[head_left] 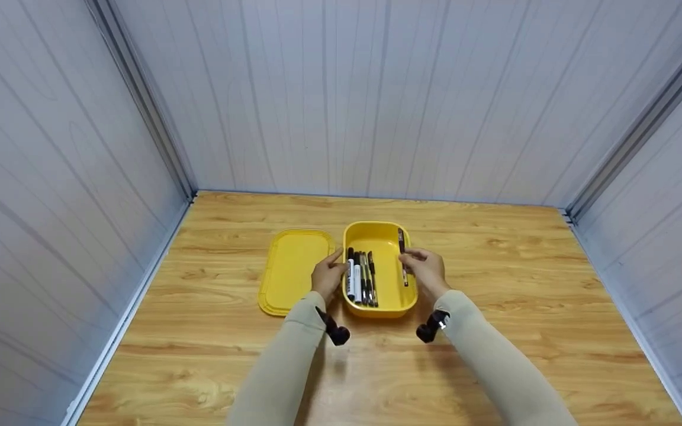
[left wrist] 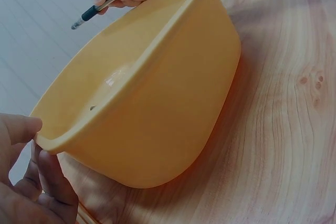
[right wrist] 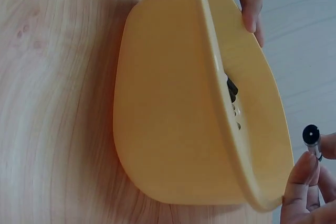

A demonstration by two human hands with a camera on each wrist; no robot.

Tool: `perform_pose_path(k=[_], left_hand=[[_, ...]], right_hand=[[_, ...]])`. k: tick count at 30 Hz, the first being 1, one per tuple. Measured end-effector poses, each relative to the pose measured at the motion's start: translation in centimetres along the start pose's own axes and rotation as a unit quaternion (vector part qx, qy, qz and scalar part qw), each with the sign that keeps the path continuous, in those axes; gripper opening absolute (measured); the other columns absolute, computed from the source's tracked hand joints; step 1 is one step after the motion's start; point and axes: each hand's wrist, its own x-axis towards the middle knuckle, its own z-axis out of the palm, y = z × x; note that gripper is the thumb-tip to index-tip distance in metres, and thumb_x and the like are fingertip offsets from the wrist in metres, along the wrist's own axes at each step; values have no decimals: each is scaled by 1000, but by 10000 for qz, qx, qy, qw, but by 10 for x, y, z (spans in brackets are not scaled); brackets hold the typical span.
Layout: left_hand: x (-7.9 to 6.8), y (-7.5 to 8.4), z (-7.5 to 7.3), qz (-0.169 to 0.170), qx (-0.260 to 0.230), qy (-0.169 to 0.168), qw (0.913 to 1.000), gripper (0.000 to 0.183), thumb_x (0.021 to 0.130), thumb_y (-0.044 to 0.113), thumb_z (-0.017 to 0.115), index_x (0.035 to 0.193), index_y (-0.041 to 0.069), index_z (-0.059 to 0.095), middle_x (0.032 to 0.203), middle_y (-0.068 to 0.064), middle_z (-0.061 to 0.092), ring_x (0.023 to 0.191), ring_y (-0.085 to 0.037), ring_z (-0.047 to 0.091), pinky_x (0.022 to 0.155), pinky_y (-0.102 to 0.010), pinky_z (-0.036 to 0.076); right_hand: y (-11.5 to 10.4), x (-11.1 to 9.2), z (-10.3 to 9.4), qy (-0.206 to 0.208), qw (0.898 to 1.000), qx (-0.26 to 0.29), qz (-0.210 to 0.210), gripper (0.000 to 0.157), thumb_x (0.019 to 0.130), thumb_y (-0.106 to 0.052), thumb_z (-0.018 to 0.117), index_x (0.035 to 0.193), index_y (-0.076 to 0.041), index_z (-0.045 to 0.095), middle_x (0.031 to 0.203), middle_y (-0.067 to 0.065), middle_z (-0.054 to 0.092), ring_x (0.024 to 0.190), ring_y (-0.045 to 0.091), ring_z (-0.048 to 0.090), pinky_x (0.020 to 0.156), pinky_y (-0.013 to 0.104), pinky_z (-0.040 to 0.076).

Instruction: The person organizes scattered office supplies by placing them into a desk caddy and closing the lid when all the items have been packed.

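A yellow plastic box [head_left: 389,266] stands on the table without its lid. My left hand [head_left: 328,274] pinches the box's left rim, thumb on the inner side and fingers outside, as the left wrist view shows. Between thumb and fingers, my right hand [head_left: 427,270] holds a pen [head_left: 401,239] with a dark end, raised above the right rim. Inside the box, along its left side, lie black-and-white markers [head_left: 350,278] and several slim pens [head_left: 372,272], side by side. In the right wrist view the held pen [right wrist: 311,135] points its round black end toward the camera.
The yellow lid [head_left: 295,272] lies flat on the table just left of the box, partly behind the left hand. Pale panel walls [head_left: 341,106] enclose the wooden table [head_left: 507,284] at the back and both sides.
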Motion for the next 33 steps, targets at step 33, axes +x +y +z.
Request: perform_pose_path(k=[33], left_hand=[[-4,2,0,-144,-191,-57,9997,47,83,12,63,129,19,54,102,-11,65,82,-18,57,69,-26,45]], right_hand=[[19,-6,53,169,9971,-369,-651,25,77,0,68,101,5,66,83,12,63,77,30,62,61,25,51]])
